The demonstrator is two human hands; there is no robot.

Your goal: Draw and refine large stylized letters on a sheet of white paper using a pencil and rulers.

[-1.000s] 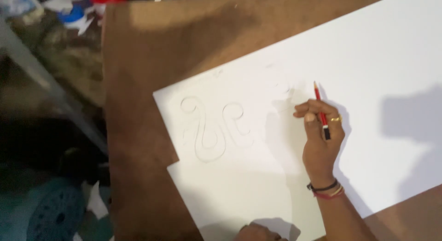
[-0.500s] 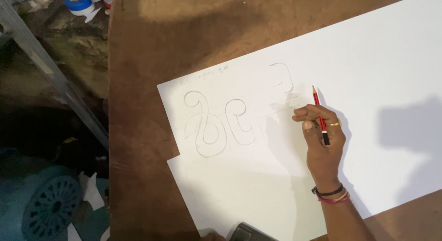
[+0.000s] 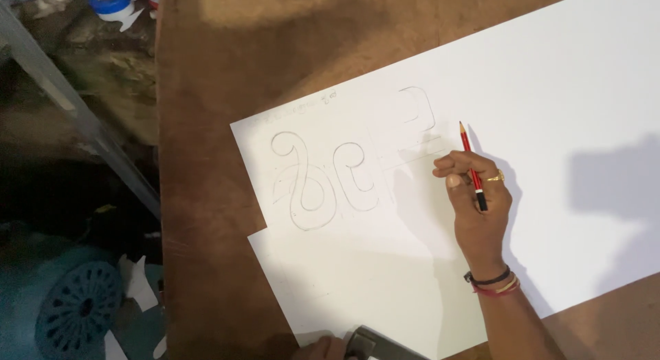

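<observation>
Right hand [image 3: 478, 202] pinches a red pencil [image 3: 471, 165] — tip up — above white paper [image 3: 550, 92]; left hand [image 3: 323, 348] barely visible.

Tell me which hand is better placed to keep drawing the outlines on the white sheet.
Right. The right hand grips the red pencil beside the pencilled outlines. The left hand sits at the sheet's near edge, touching a dark object.

Strong light is falling from above and behind the viewer, making the white sheet [image 3: 522, 92] glow almost overexposed, with faint pencil outlines barely showing. A broad soft shadow is lying on the paper at the right of the frame, and another is trailing beside the right hand [image 3: 478, 202]. The brown table [image 3: 206, 126] is looking evenly lit, while the left side is sinking into murky darkness. Detail is slightly soft throughout.
</observation>
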